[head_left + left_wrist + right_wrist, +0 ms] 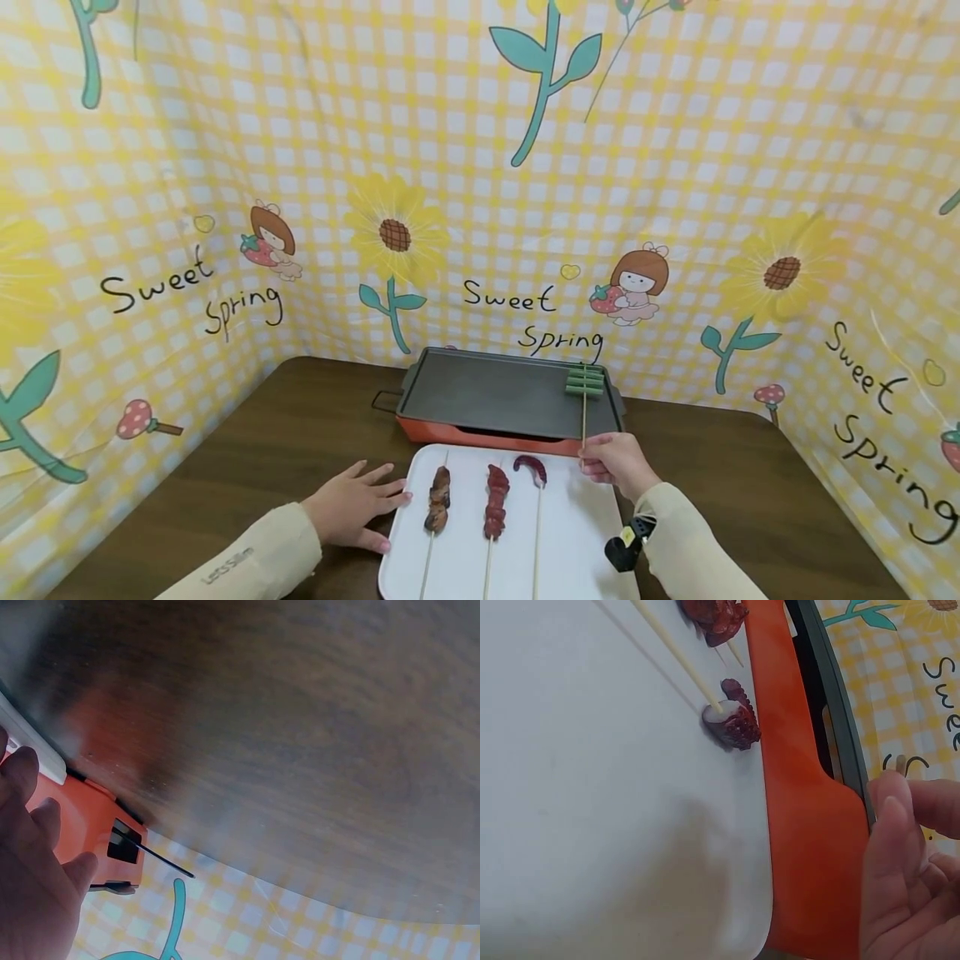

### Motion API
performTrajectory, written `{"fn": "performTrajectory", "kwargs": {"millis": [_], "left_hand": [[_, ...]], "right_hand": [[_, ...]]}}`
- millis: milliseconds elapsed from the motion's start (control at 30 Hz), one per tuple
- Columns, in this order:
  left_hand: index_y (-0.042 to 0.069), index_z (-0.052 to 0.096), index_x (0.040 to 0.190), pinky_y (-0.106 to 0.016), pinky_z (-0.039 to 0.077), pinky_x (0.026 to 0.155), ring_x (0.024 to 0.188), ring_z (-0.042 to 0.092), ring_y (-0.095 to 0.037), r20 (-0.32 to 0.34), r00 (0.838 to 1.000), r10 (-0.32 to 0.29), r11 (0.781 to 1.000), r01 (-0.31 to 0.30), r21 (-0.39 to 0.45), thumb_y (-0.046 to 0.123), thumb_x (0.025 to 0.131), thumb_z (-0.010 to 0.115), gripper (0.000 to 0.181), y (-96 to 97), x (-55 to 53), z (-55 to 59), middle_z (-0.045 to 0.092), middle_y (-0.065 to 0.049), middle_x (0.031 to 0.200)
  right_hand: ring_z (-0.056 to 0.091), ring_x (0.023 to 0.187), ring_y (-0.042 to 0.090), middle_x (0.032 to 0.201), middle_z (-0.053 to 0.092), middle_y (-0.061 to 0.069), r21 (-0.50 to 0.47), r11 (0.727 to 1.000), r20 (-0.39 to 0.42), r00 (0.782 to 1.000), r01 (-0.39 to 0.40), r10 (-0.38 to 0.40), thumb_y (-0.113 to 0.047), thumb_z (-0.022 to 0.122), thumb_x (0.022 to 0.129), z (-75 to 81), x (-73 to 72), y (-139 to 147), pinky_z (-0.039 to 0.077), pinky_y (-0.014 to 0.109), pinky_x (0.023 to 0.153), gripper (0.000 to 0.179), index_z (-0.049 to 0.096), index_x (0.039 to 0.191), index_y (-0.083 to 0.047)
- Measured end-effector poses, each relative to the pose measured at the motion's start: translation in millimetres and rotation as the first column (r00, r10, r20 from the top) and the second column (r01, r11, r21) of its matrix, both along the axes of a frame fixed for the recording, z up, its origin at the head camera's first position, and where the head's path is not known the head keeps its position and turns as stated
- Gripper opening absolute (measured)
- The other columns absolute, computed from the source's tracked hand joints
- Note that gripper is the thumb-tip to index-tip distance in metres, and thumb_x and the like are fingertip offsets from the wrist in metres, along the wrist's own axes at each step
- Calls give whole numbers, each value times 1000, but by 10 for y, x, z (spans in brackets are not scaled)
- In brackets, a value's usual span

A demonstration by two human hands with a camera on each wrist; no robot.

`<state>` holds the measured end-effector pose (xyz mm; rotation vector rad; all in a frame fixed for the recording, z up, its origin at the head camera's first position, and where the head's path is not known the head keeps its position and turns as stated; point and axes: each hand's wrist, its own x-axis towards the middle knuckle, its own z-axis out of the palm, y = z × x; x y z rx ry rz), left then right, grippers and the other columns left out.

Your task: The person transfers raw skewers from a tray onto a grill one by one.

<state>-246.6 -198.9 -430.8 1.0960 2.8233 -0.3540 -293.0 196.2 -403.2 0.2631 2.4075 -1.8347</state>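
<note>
My right hand pinches the bare lower end of a green vegetable skewer, several green pieces lying crosswise on one stick. Those pieces are over the right end of the dark plate of an electric griddle; the wrist views do not show whether they touch it. In the right wrist view, thumb and finger meet around the stick's tip. My left hand lies with fingers spread at the left edge of a white tray. On the tray are a browned meat skewer, a red meat skewer and an octopus tentacle skewer.
The griddle's orange body stands directly behind the tray, with a black wire handle sticking out on its left. Brown wood table extends to both sides. A yellow checked cloth hangs around the back and sides.
</note>
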Motion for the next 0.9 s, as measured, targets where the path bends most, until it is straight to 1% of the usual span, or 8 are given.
{"fn": "performTrajectory", "kwargs": {"millis": [133,333,433,600,633,767,833,900], "left_hand": [[24,52,143,-57,35,104,138,40,-31,26,1000,6,1000,-7,16,69,85,50,73,-32,-3,-16,49,2,146],[25,51,143,-57,35,104,138,39,-30,24,1000,6,1000,-7,10,70,85,49,74,-51,11,-16,49,3,146],[27,51,143,-56,34,106,139,39,-28,22,1000,18,1000,-18,1,69,84,51,72,-53,20,-12,49,5,146],[26,52,143,-56,34,106,139,39,-30,31,999,28,999,-29,25,68,85,52,72,-59,20,-17,50,3,146],[25,52,143,-57,34,105,139,39,-30,27,1000,11,999,-12,46,68,86,50,71,-70,2,-46,50,3,146],[25,52,143,-57,34,105,138,40,-31,5,1000,-29,997,29,70,70,87,46,72,-2,-24,-78,50,1,146],[25,51,143,-56,35,104,138,40,-30,-5,999,-47,997,47,68,69,87,45,72,42,-25,-97,50,2,146],[25,52,143,-56,36,104,138,41,-30,-8,999,-41,998,42,52,69,86,47,72,92,-5,-87,50,2,146]], "right_hand": [[58,52,11,69,67,6,0,1000,11,1000,-5,5,2,63,87,-2,-9,-16,52,24,53,23,61,107,15],[59,53,12,70,66,7,-10,999,12,999,-36,36,2,62,88,-5,-6,-21,53,24,54,18,63,102,13],[58,53,11,68,66,7,-6,1000,15,1000,-28,28,1,62,88,-20,-1,-26,53,24,54,19,63,103,13],[57,54,11,69,64,7,-2,1000,9,1000,-30,30,-3,63,90,-7,42,5,53,25,55,25,62,109,14],[57,54,12,70,64,7,-5,999,11,999,-35,35,-5,63,91,-1,63,34,53,25,55,26,62,109,14],[56,53,11,68,62,6,-4,999,53,998,-41,41,-12,65,91,16,206,202,52,24,55,25,63,105,9],[56,53,10,66,62,5,-4,998,76,995,-67,68,-13,66,91,19,324,286,51,24,54,25,63,104,8],[57,52,8,66,62,4,-5,993,90,989,-119,119,-12,66,90,15,458,341,51,23,53,27,62,107,9]]}}
